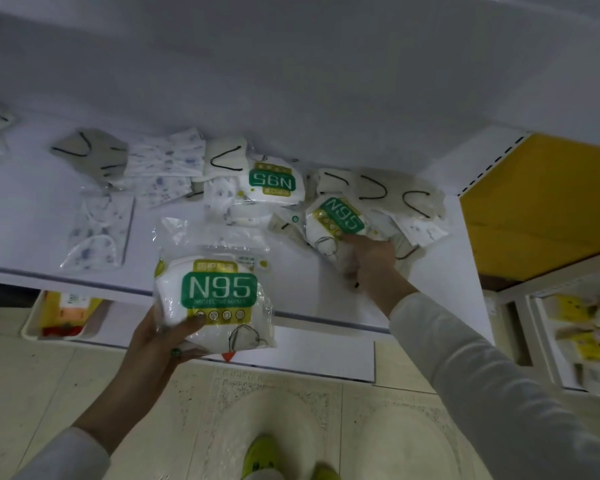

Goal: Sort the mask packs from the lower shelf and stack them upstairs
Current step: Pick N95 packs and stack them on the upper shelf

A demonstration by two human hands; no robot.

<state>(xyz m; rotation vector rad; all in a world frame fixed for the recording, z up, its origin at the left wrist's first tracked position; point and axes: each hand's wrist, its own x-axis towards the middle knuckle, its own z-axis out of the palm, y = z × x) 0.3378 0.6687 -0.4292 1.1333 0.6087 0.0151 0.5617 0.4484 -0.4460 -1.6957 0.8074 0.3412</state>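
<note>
head view, looking down at a low white shelf (32, 216) and the pale tiled floor (49, 393) in front of it.

the left hand (160, 344), in a white sleeve, is raised in front of the shelf edge. it holds an n95 pack (219, 296) from below, with the thumb across the front lower corner and the fingers curled underneath. the clear bag faces the camera the right way up, with a green label and white masks inside.

the right hand (371, 261) reaches onto the right part of the shelf. it grips the near end of a second n95 pack (336, 223), which lies tilted on the pile. the hand is blurred, so the exact lie of the fingers is unclear.

a third n95 pack (274, 181) lies further back, its label upside down to the camera. left of it are patterned mask packs (167, 168) and a grey mask (87, 150) with black ear loops. one more patterned pack (97, 230) lies alone near the front left edge. beige mask packs (395, 192) with black loops lie heaped at the back right, touching the second n95 pack.

a yellow panel (541, 209) closes the shelf's right end. under the shelf at left sits a white tray (32, 327) of yellow and red goods. yellow-green shoes (260, 455) show at the bottom.
</note>
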